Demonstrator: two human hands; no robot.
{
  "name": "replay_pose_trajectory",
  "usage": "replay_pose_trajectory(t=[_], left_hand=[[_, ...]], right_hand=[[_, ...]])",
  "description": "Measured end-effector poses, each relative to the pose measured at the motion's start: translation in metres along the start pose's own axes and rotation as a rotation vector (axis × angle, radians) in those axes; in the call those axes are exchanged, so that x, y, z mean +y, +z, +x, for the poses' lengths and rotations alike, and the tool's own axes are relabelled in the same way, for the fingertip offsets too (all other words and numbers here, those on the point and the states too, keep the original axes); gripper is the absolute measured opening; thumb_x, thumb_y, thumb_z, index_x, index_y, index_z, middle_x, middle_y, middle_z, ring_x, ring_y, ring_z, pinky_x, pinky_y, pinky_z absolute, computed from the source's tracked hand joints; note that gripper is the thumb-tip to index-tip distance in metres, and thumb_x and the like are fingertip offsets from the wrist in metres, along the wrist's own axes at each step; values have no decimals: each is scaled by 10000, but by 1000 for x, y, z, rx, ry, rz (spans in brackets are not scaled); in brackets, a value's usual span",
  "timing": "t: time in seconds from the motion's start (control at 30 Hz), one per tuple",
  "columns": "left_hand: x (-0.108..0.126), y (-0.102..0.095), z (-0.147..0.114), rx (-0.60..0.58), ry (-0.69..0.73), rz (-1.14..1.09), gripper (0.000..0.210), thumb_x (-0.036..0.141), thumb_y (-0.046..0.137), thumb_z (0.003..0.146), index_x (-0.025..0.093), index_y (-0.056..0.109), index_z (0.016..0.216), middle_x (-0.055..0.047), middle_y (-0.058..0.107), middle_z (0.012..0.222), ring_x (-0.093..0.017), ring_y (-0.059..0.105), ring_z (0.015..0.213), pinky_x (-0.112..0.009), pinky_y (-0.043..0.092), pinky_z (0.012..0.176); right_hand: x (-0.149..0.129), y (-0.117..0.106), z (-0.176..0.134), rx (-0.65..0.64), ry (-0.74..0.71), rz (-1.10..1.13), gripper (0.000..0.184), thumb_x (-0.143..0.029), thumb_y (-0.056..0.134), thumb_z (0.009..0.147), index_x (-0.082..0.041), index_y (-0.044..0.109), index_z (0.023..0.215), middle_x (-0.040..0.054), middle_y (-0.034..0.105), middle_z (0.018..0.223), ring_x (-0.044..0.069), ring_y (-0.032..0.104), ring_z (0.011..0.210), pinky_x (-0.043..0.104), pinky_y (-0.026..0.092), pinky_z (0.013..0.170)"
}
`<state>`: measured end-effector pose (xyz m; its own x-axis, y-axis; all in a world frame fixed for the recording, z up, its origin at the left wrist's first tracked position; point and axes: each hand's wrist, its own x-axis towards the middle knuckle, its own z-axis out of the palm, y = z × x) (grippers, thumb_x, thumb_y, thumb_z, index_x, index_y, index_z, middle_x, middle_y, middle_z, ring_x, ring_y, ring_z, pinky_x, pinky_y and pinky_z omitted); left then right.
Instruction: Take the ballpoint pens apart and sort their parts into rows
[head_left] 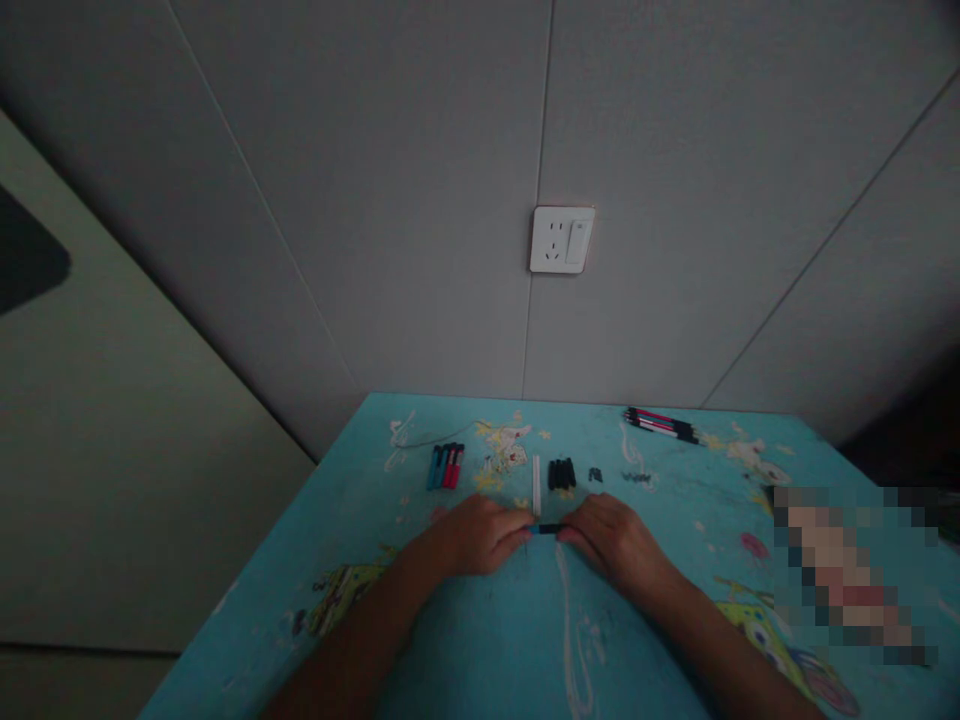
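Both my hands meet over the middle of the table, pinching the two ends of a pen [550,528] that lies level between them. My left hand [484,535] is closed on its blue end, and my right hand [611,540] is closed on its black end. Just beyond my fingers are thin white pen refills [536,485] and a row of short black pen parts [562,474]. Small dark pieces [595,475] lie to the right of that row, with a scatter of tiny dark bits [637,478] farther right. Blue and red pen barrels [445,467] sit side by side beyond my left hand.
Several whole-looking pens [661,425] lie together near the table's back edge. The blue cartoon-printed table [480,650] meets a grey wall with a white socket plate [562,240]. A blurred-out flat item [851,575] lies at the right.
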<state>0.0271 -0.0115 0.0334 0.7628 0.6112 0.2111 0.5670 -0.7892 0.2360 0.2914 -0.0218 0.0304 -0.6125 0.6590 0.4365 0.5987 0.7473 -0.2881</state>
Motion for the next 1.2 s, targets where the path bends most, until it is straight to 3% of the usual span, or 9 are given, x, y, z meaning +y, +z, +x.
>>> replay_pose_trajectory(t=[0.1, 0.2, 0.53, 0.73, 0.93, 1.07, 1.2], left_hand=[[-2, 1, 0, 37, 29, 24, 275, 325, 416, 1000, 215, 605, 1166, -32, 719, 839, -167, 684, 734, -261, 483, 663], [-4, 1, 0, 68, 39, 61, 269, 321, 411, 1002, 206, 601, 1155, -38, 719, 856, -173, 689, 753, -268, 485, 665], [-7, 7, -5, 35, 19, 73, 291, 305, 387, 1000, 218, 585, 1195, -28, 709, 775, -197, 679, 677, -316, 480, 643], [-16, 18, -8, 110, 52, 55, 278, 285, 419, 997, 215, 587, 1207, -21, 719, 820, -170, 684, 688, -288, 510, 669], [-26, 26, -4, 298, 162, 173, 272, 270, 481, 988, 203, 607, 1220, -51, 718, 927, -156, 686, 746, -272, 544, 709], [-24, 27, -2, 283, 139, 242, 261, 266, 498, 983, 219, 630, 1204, -46, 708, 882, -155, 681, 713, -266, 546, 671], [-21, 25, 0, 227, 113, 125, 278, 268, 481, 988, 200, 614, 1223, -55, 727, 933, -161, 704, 770, -269, 564, 721]], right_hand=[[1, 1, -2, 3, 86, 70, 238, -334, 476, 1000, -200, 671, 1027, 50, 692, 893, 191, 632, 828, 328, 480, 782], [0, 3, -4, 3, 117, 63, 250, -296, 442, 1012, -197, 671, 996, 46, 691, 869, 186, 635, 809, 327, 485, 786], [-5, -1, 0, 65, -7, -12, 209, -307, 499, 994, -173, 659, 999, 62, 673, 834, 191, 605, 796, 317, 484, 756], [-6, -6, 1, 20, -64, -52, 205, -278, 486, 1001, -162, 646, 1058, 66, 673, 848, 196, 608, 838, 329, 485, 816], [-5, -3, -1, -7, 100, 131, 258, -343, 434, 1018, -184, 631, 1070, 56, 688, 934, 169, 631, 882, 281, 498, 825], [-8, 4, 1, -34, 245, 125, 343, -337, 361, 1034, -184, 630, 887, 47, 665, 822, 163, 623, 774, 276, 494, 758], [-9, 11, 2, -26, 295, 172, 339, -344, 378, 1031, -185, 640, 887, 49, 679, 850, 170, 631, 804, 278, 489, 778]])
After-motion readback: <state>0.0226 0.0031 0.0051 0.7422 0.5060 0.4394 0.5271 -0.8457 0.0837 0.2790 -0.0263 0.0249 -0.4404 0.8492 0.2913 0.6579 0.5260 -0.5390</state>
